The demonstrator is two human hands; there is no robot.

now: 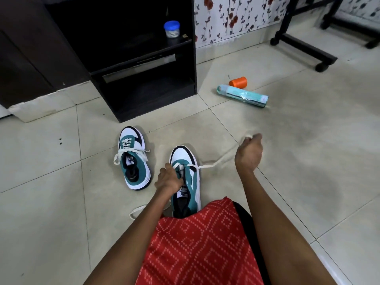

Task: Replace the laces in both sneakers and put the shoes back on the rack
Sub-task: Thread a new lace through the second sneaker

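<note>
Shelf rack [139, 68] stands upper left, dark, with a blue-lidded jar [171, 29] on its upper shelf. Below it on the floor [61, 182] is the first sneaker [133, 159], upright, with a white lace through the eyelets and the ends loose across the tongue, not tied. Just right of it is the second sneaker [184, 156], toe pointing away. The left hand [167, 179] grips this shoe at the tongue and eyelets, fingers curled, pinning it down. A white lace [207, 166] runs taut from a front eyelet to the right hand [248, 153], which is raised and pinches the lace near its end; the tip is blurred. The other end trails on the floor by the left forearm. Judgement: the second shoe is at an early row. To do the step well: hold the shoe firm, draw the slack through evenly, match both ends for length before the next crossing, and lay the lace flat and untwisted. Further right, an orange spool [238, 82] and a spray can [243, 96] lie well apart from the work.
</note>
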